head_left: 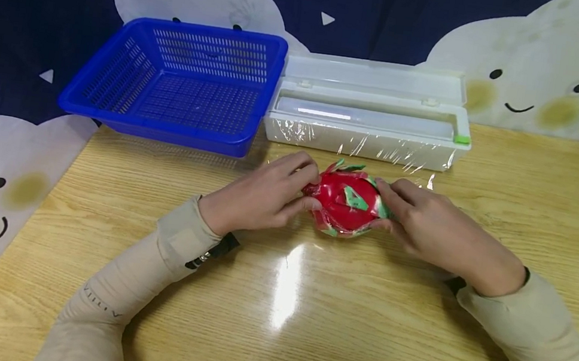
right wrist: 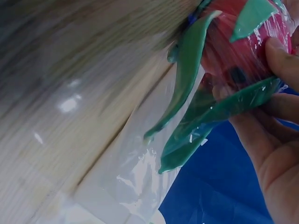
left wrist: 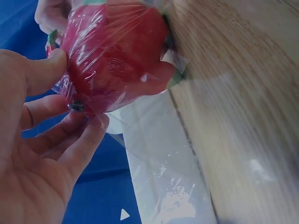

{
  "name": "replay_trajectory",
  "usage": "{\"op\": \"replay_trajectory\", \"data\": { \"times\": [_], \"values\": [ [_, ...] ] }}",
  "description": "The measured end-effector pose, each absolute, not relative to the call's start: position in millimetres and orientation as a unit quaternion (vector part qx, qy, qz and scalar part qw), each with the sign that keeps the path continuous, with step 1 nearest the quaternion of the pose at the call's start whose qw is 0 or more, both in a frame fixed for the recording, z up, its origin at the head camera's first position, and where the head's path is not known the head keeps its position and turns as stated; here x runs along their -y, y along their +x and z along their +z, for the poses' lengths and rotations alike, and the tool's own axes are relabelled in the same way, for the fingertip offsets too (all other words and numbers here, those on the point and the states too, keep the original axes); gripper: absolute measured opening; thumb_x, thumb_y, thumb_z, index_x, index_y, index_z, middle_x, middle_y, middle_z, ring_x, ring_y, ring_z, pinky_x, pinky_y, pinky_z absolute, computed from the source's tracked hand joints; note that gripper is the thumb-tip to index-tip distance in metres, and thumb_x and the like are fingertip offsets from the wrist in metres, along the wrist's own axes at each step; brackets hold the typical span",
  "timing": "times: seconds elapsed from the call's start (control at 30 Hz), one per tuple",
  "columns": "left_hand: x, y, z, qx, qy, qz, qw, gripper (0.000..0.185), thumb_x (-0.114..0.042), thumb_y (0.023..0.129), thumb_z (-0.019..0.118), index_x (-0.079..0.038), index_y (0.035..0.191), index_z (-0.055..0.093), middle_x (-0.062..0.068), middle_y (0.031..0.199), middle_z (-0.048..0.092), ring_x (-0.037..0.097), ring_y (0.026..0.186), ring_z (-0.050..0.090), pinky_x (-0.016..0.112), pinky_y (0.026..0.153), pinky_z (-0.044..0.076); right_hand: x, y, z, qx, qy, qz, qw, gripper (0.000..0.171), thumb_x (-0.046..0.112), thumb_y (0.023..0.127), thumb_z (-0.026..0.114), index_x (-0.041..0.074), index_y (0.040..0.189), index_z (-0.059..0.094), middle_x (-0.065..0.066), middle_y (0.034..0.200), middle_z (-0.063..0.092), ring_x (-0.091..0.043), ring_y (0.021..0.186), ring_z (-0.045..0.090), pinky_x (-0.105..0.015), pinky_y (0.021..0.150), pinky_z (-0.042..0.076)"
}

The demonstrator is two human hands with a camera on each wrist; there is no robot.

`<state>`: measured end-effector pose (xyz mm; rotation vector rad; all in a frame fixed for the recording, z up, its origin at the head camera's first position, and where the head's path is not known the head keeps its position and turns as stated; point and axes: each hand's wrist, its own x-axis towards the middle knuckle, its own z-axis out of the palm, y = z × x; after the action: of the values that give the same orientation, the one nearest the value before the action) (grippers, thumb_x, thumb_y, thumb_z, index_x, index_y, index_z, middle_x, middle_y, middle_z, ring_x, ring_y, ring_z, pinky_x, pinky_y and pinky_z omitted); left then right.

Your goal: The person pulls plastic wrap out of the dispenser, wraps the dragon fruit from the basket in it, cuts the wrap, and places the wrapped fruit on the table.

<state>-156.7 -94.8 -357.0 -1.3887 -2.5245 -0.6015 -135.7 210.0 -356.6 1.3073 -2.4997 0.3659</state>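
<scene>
A red dragon fruit (head_left: pixel 346 202) with green scales sits mid-table, wrapped in clear cling film. My left hand (head_left: pixel 266 196) grips its left end, thumb and fingers curled against the film-covered fruit (left wrist: pixel 112 56). My right hand (head_left: pixel 425 227) holds the right end, its fingertips pinching the film over the green scales (right wrist: pixel 201 112). A loose flap of film (left wrist: pixel 154 154) hangs off the fruit in both wrist views.
A blue plastic basket (head_left: pixel 177 124) stands at the back left of the wooden table (head_left: pixel 273 311). An open white cling film dispenser (head_left: pixel 367 118) lies behind the fruit, film trailing from its front. A dark cloth with white cloud faces surrounds the table.
</scene>
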Motion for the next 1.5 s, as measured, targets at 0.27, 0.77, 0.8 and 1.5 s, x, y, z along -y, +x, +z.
{"op": "replay_trajectory", "data": {
  "times": [0.27, 0.77, 0.8, 1.5],
  "values": [
    [95, -156, -357, 0.857, -0.461, -0.211, 0.090, 0.026, -0.031, 0.102, 0.064, -0.006, 0.107, 0.057, 0.006, 0.104, 0.056, 0.017, 0.091, 0.052, 0.029, 0.081, 0.051, -210, -137, -357, 0.867, 0.459, 0.130, 0.144, 0.070, 0.047, 0.109, 0.035, -0.013, 0.134, 0.060, -0.015, 0.099, 0.066, -0.014, 0.072, 0.056, -0.034, 0.061, 0.055],
    [93, -154, -359, 0.860, -0.447, -0.224, 0.099, 0.029, -0.030, 0.100, 0.068, -0.003, 0.107, 0.062, 0.008, 0.102, 0.059, 0.016, 0.088, 0.055, 0.027, 0.078, 0.053, -215, -136, -355, 0.889, 0.422, 0.152, 0.094, 0.059, 0.012, 0.088, 0.079, -0.003, 0.141, 0.058, -0.010, 0.103, 0.070, -0.012, 0.077, 0.061, -0.034, 0.065, 0.057],
    [93, -153, -359, 0.860, -0.447, -0.225, 0.099, 0.029, -0.030, 0.100, 0.068, -0.003, 0.107, 0.062, 0.008, 0.102, 0.059, 0.016, 0.087, 0.055, 0.027, 0.078, 0.053, -215, -136, -355, 0.890, 0.421, 0.151, 0.093, 0.059, 0.012, 0.088, 0.078, -0.003, 0.141, 0.058, -0.010, 0.103, 0.070, -0.011, 0.077, 0.061, -0.034, 0.065, 0.057],
    [92, -154, -357, 0.857, -0.414, -0.287, 0.104, 0.036, -0.032, 0.094, 0.076, -0.002, 0.112, 0.071, 0.009, 0.109, 0.073, 0.015, 0.089, 0.072, 0.026, 0.081, 0.062, -220, -140, -354, 0.884, 0.431, 0.160, 0.090, 0.055, 0.010, 0.090, 0.076, -0.003, 0.141, 0.060, -0.011, 0.105, 0.073, -0.010, 0.078, 0.062, -0.031, 0.064, 0.057]
  ]
}}
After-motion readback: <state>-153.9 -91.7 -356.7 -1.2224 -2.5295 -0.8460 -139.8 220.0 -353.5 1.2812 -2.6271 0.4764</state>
